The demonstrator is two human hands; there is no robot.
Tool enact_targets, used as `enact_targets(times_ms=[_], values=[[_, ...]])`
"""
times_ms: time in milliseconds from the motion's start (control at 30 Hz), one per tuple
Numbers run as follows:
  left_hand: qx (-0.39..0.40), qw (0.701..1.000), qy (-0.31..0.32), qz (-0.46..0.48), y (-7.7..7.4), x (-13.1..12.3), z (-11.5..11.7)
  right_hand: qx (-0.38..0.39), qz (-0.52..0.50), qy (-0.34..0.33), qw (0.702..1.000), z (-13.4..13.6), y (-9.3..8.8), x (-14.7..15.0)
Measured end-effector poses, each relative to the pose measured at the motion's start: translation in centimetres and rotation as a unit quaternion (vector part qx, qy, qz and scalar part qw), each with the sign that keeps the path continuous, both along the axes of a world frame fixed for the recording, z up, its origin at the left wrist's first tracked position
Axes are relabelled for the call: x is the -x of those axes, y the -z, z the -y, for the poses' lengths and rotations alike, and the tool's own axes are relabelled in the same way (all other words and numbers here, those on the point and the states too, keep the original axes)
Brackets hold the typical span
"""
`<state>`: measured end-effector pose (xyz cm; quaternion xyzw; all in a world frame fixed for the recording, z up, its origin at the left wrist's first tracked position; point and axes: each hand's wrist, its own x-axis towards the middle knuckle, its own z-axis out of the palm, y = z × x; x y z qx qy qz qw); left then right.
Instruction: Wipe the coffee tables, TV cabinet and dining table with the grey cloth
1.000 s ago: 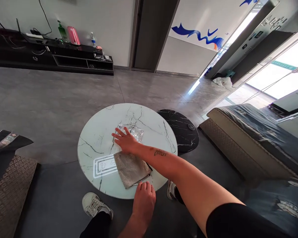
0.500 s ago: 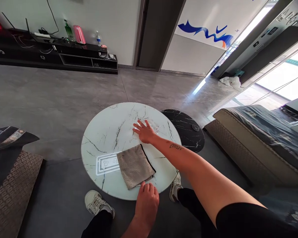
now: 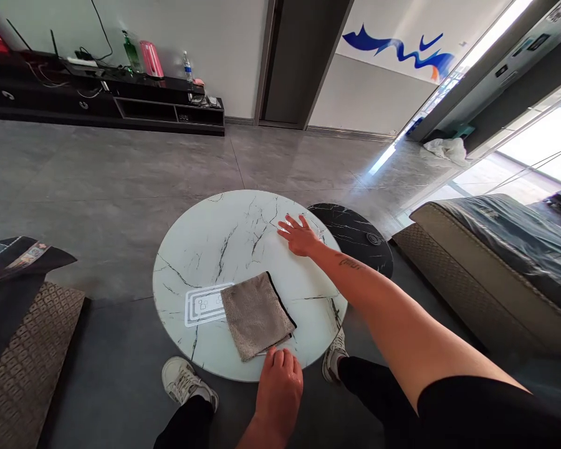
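Note:
My right hand point(image 3: 299, 236) lies palm down on the far right of the round white marble-patterned table point(image 3: 191, 249), fingers spread. Close by its fingertips shows a faint clear, shiny patch that I cannot identify. At the table's near edge my left hand point(image 3: 280, 380) is closed with its fingers curled; whatever they hold, if anything, is hidden. Just beyond its knuckles lies a folded grey-brown cloth point(image 3: 257, 315) with a dark border. The cloth partly covers a flat rectangle with white printed lines point(image 3: 203, 305) on the tabletop.
A lower black round table point(image 3: 355, 237) adjoins on the right. Sofas stand at the right point(image 3: 509, 268) and left point(image 3: 37, 337). My shoes point(image 3: 187, 383) flank the white table's near edge. Across the floor is a black TV cabinet point(image 3: 144, 109) bearing a pink kettle point(image 3: 151, 59) and bottles.
My right hand has slid rightward and slightly away over the tabletop. My left hand stays by the near edge, and the cloth looks unmoved.

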<state>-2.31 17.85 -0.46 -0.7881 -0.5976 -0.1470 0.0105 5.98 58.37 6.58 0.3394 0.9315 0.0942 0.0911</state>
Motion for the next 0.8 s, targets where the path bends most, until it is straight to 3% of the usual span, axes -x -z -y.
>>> enact_targets(times_ms=[133, 200, 267, 367, 467, 533, 600, 667, 800], values=[[0.007, 1.0, 0.005, 0.006, -0.1, 0.1, -0.1, 0.026, -0.021, 0.001, 0.999, -0.8, -0.9, 0.3], [0.015, 1.0, 0.009, 0.009, -0.3, 0.1, -0.2, 0.038, -0.063, 0.004, 0.997, 0.2, -1.4, -0.2], [0.024, 1.0, 0.009, 0.011, -0.3, 0.1, -0.3, 0.041, -0.147, 0.01, 0.988, 3.1, -1.5, -1.1], [0.03, 0.999, 0.003, 0.019, -0.1, 0.0, -0.2, 0.084, -0.254, -0.024, 0.963, 11.0, -0.4, -1.3], [0.033, 0.999, -0.002, 0.022, 0.4, 0.1, 0.3, 0.162, -0.255, -0.06, 0.951, 19.3, 1.9, 1.5], [0.026, 0.999, -0.013, 0.014, 0.7, 0.4, 0.6, 0.189, -0.232, -0.063, 0.952, 22.8, 3.2, 4.4], [0.019, 0.999, -0.028, 0.008, 0.9, 0.8, 0.9, 0.201, -0.212, -0.077, 0.953, 24.4, 4.1, 6.5], [0.02, 0.999, -0.03, 0.005, 0.9, 1.2, 0.9, 0.205, -0.195, -0.079, 0.956, 24.7, 4.4, 6.4], [0.009, 1.0, 0.006, 0.007, 0.9, 1.3, 0.9, 0.179, -0.164, 0.047, 0.969, 25.2, 4.9, 1.0]])
